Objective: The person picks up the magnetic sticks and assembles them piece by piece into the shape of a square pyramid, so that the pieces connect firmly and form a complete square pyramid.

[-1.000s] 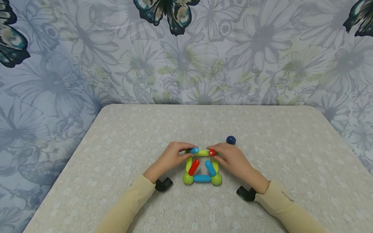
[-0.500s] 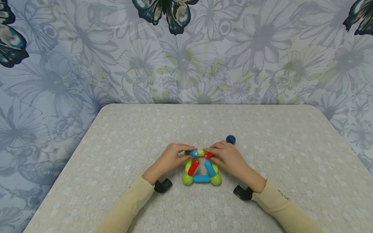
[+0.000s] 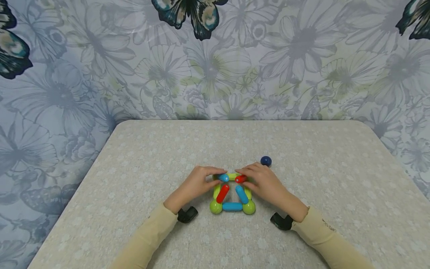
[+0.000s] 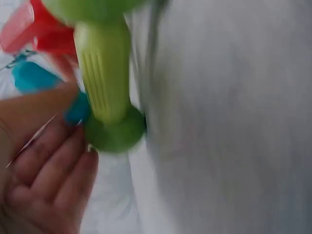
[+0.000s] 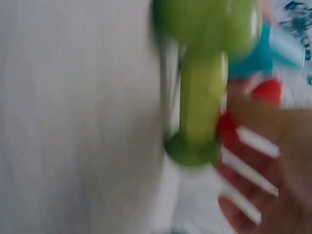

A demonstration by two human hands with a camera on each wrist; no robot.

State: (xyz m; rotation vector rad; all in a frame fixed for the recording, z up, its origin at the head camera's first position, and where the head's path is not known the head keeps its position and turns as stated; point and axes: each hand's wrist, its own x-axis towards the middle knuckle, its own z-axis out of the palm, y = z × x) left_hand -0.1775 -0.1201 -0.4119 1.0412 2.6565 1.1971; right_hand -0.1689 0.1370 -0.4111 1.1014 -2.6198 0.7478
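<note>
Head view: left hand (image 3: 196,184) pinches blue rod (image 3: 223,177), right hand (image 3: 265,183) pinches red rod (image 3: 240,179), both at 12 o'clock of green-cornered frame (image 3: 232,197) mid-tabletop (image 3: 134,168). Dark blue ball (image 3: 266,161) at 1 o'clock, just beyond right hand.

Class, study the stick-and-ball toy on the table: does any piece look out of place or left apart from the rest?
One dark blue ball lies alone on the table, just beyond the right hand, joined to nothing. The green, red and blue frame looks whole between both hands.
</note>
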